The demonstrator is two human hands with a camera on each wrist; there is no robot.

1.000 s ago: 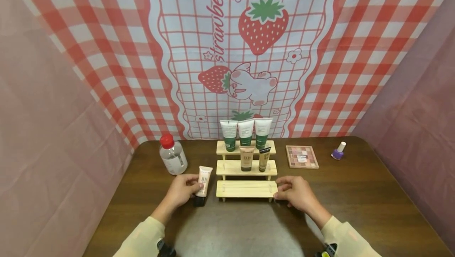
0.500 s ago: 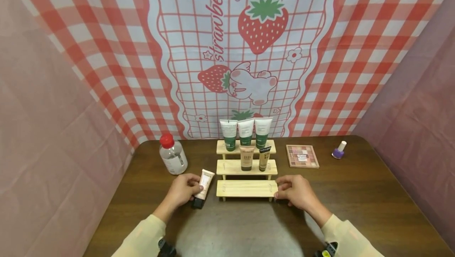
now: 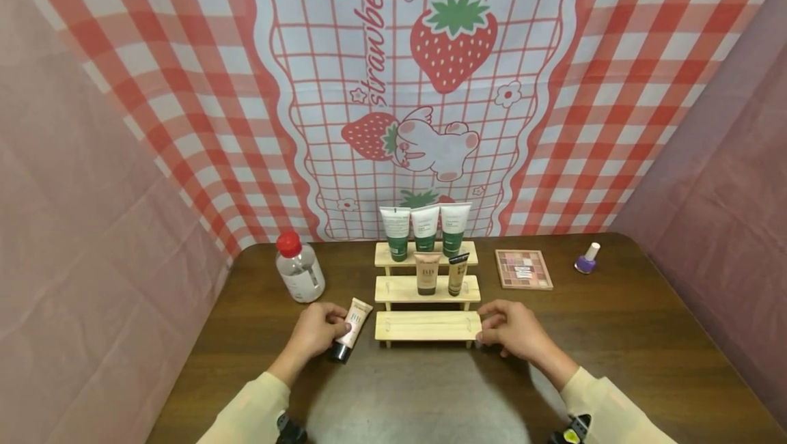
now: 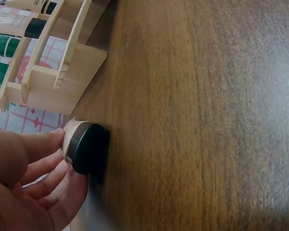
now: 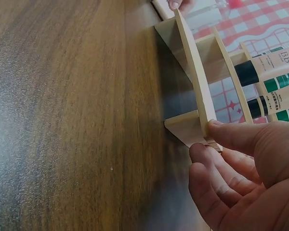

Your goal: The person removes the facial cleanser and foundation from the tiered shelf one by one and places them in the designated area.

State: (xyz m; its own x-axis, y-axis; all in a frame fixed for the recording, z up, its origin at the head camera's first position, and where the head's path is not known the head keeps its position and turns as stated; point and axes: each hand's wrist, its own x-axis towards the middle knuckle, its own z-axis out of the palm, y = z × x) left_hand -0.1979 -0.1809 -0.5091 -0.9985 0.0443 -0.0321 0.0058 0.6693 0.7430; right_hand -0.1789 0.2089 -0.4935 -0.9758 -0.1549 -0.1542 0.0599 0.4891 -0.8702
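My left hand (image 3: 318, 329) pinches a beige BB cream tube (image 3: 356, 321) between thumb and fingers, left of a three-step wooden display stand (image 3: 428, 326). The tube leans, its black cap (image 4: 90, 149) down close to the tabletop; whether it touches is unclear. My right hand (image 3: 514, 332) pinches the right end of the lowest step, thumb on its edge, as the right wrist view shows. On the middle step stand another BB cream tube (image 3: 427, 274) and a slim gold tube with a black top (image 3: 457, 275). Several white-and-green tubes (image 3: 455, 231) stand on the top step.
A clear bottle with a red cap (image 3: 299, 270) stands at the table's back left. To the right of the stand lie a square makeup palette (image 3: 524, 270) and a purple nail polish bottle (image 3: 587, 259). A checked strawberry cloth (image 3: 449, 123) hangs behind the brown table (image 3: 615, 341).
The tube in my left hand has tipped, its top leaning further right and its cap moving slightly left and nearer me. My right hand stays at the stand's lowest step.
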